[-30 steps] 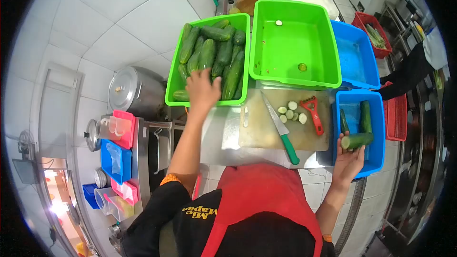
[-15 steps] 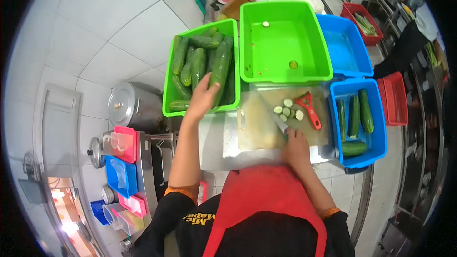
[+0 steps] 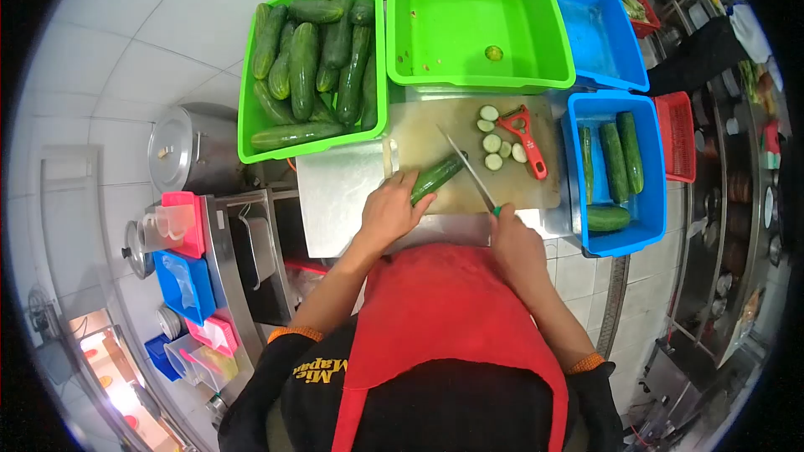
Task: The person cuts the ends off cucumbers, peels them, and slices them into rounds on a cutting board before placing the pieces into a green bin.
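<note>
My left hand (image 3: 394, 208) is closed around a cucumber (image 3: 438, 177), which lies slanted over the cutting board (image 3: 427, 130). In my right hand (image 3: 517, 244) is a knife (image 3: 476, 176) with a green handle; its blade crosses the far end of the cucumber. Several cut cucumber ends (image 3: 492, 144) lie on the board beyond the blade. Beside them rests a red peeler (image 3: 526, 141). To the left, a green tub (image 3: 244, 121) holds many whole cucumbers. At the right, a blue tub (image 3: 624, 244) contains several more cucumbers.
Behind the board stands a larger green tub (image 3: 477, 21) with a few scraps in it. Another blue tub (image 3: 595, 29) and red baskets (image 3: 675, 138) are at the right. A lidded metal pot (image 3: 188, 151) stands at the left, near a shelf of plastic containers (image 3: 184, 285).
My left hand has brought a cucumber from the left green tub onto the board. The knife in my right hand has swung up against its end. The camera view has shifted.
</note>
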A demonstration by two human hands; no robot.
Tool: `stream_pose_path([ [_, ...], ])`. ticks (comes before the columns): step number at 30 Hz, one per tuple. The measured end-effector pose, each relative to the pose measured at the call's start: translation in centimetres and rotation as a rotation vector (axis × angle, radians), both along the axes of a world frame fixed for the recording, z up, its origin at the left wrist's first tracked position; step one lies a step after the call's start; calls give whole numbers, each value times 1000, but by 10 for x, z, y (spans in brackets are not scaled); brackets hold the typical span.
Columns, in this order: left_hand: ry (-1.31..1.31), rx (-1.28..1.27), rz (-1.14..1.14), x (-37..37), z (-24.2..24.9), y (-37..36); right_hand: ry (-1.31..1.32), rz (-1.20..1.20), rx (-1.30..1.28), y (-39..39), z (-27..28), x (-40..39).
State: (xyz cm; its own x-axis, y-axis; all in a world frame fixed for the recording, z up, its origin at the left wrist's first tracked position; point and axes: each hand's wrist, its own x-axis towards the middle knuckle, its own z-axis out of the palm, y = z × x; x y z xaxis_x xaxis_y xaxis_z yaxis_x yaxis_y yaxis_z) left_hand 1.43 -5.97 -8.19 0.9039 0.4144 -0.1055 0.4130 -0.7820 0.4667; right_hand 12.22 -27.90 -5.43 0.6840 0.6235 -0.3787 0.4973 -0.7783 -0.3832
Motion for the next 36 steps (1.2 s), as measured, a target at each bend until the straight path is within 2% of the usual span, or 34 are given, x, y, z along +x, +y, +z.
stream_pose_path([
  [3,47,-17,-16,3,3,3,-7,21,-62,0,-16,-8],
  [7,26,-36,-45,3,3,10,-39,76,-139,9,-1,-1],
  [10,43,-5,-25,3,-1,8,-71,95,-109,10,-34,-1],
  [11,49,-6,-37,0,-1,7,-131,109,-129,12,-59,-5],
  [13,19,7,-41,11,-1,8,-227,127,-138,19,-73,7],
  [15,210,-30,80,9,1,-3,-202,114,-65,23,-73,6],
  [16,208,-22,75,11,2,-11,-204,107,-59,25,-71,8],
  [18,261,-299,336,19,9,-27,-120,108,-1,26,-63,16],
  [19,257,-294,326,19,16,-29,-124,98,2,26,-63,18],
  [21,-42,29,-84,18,34,-32,-136,112,55,23,-63,20],
  [22,-37,195,-385,18,34,-22,-136,108,54,22,-63,21],
  [23,-37,195,-385,18,33,-14,-124,108,68,23,-63,24],
  [25,12,403,-693,15,27,-7,-112,120,82,24,-60,27],
  [26,13,405,-689,13,24,-7,-106,121,52,26,-56,28],
  [28,198,431,-474,17,19,-1,-106,102,33,28,-49,30],
  [29,198,436,-487,19,15,3,-81,89,14,26,-47,29],
  [31,214,442,-272,15,2,11,-47,74,-10,21,-44,23],
  [32,140,358,-227,13,-6,9,-11,66,-10,19,-42,20],
  [34,133,386,-206,9,-18,0,22,74,-10,18,-29,15],
  [36,102,429,-138,11,-22,-9,65,-17,47,21,-4,1],
])
